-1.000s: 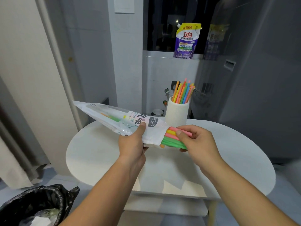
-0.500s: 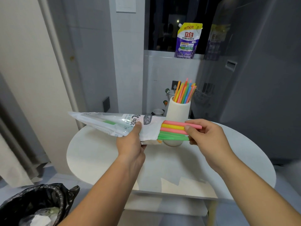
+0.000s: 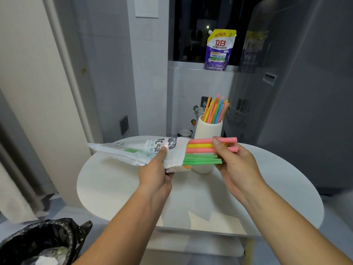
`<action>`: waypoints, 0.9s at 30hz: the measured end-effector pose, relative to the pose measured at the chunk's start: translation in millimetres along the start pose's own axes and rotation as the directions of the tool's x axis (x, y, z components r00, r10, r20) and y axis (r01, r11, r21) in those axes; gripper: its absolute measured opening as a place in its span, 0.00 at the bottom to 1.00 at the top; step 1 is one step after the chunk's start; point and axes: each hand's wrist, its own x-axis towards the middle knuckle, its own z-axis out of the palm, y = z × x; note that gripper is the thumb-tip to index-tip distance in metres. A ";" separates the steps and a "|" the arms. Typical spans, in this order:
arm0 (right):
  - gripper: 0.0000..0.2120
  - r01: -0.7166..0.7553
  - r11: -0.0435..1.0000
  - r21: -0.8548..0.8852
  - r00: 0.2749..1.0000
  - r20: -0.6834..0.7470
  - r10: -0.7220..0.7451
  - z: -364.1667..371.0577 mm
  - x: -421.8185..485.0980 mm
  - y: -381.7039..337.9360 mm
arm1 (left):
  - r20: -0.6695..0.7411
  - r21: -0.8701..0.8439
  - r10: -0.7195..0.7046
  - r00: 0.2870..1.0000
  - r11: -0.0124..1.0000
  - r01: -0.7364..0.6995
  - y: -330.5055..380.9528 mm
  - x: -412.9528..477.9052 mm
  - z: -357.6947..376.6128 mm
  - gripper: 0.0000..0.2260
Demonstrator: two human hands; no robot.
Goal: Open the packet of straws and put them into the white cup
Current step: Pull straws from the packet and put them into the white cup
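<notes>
Coloured plastic straws [image 3: 201, 150] are further out of the white printed packet [image 3: 133, 150]; the right hand [image 3: 236, 165] pinches them and the left hand [image 3: 155, 171] grips it. The ribbed white cup [image 3: 208, 131] holds others; few seem left inside.

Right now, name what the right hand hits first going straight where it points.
Probably the packet, at its open end, along the straws it pinches; the white cup seems farther back.

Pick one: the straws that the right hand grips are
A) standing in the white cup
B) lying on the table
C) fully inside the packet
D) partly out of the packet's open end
D: the right hand pinches pink, yellow and green straws that stick out of the open end of the packet, which the left hand holds in the air in front of the white cup.
</notes>
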 end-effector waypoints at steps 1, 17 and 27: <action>0.06 0.012 1.000 -0.026 1.000 -0.011 -0.012 0.1 0.4 0.1 | -0.002 -0.004 -0.005 1.000 1.000 0.005 0.2 0.0 -0.1 0.19; 0.09 0.255 0.895 -0.366 0.934 -0.145 -0.326 -25.2 5.5 -28.9 | -0.041 -0.094 0.015 0.999 0.995 -0.019 11.0 5.8 -0.8 0.18; 0.09 0.341 0.880 -0.330 0.895 -0.171 -0.411 -35.8 2.8 -64.5 | -0.078 -0.135 0.047 0.996 0.989 -0.057 16.5 14.7 -4.6 0.19</action>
